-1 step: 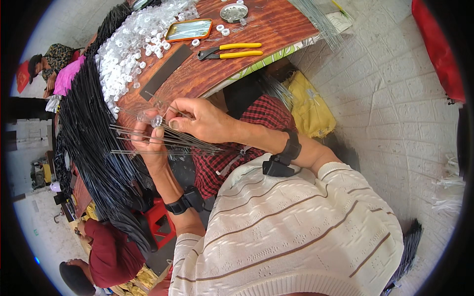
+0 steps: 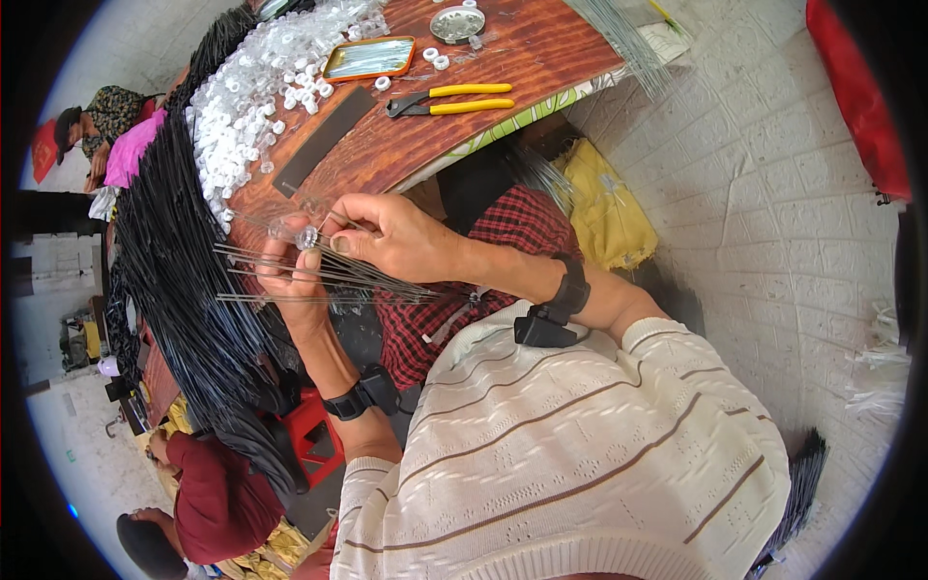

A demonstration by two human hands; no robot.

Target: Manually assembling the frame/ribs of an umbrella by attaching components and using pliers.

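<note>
My left hand (image 2: 293, 275) is closed, fingertips pinching a small clear plastic piece (image 2: 306, 237) above my lap. Close beside it, my right hand (image 2: 394, 232) is closed too, thumb and forefinger on a thin wire (image 2: 324, 222) by the clear piece. A loose bundle of thin grey wires (image 2: 362, 275) crosses under both hands, its ends sticking out to the left past my left fingers. Just beyond the hands, a flat dark bar (image 2: 324, 142) lies on the reddish wooden table (image 2: 425, 140). Where the fingertips meet the wire is too small to make out fully.
Clear and white plastic pieces (image 2: 227, 145) are heaped on the table's left, beside long black strands (image 2: 184, 251). Yellow-handled pliers (image 2: 449, 100), an orange-rimmed tray (image 2: 370, 59) and a round metal dish (image 2: 457, 25) lie farther back. A person in dark red (image 2: 217, 493) sits at lower left.
</note>
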